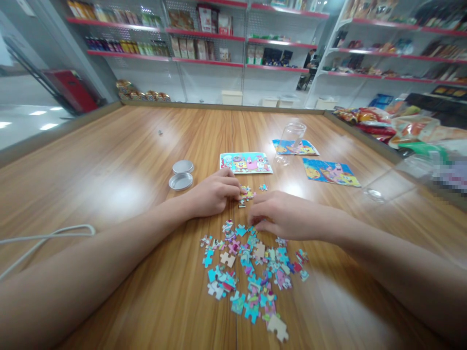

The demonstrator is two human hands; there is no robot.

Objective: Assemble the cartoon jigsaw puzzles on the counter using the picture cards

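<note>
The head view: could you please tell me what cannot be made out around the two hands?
- Head view: the curled left hand hides whether it grips the small joined cluster of colourful jigsaw pieces.
- Head view: the right hand hides whatever lies beneath its palm.
- Head view: the pixelated patch at the right edge is unreadable.

The person's 2 slim, smooth forearms are bare as far as the view reaches, running uncovered through narrow wrists into a bare left hand (213, 194) and a bare right hand (288, 216) with short, rounded fingers (233, 186).
</note>
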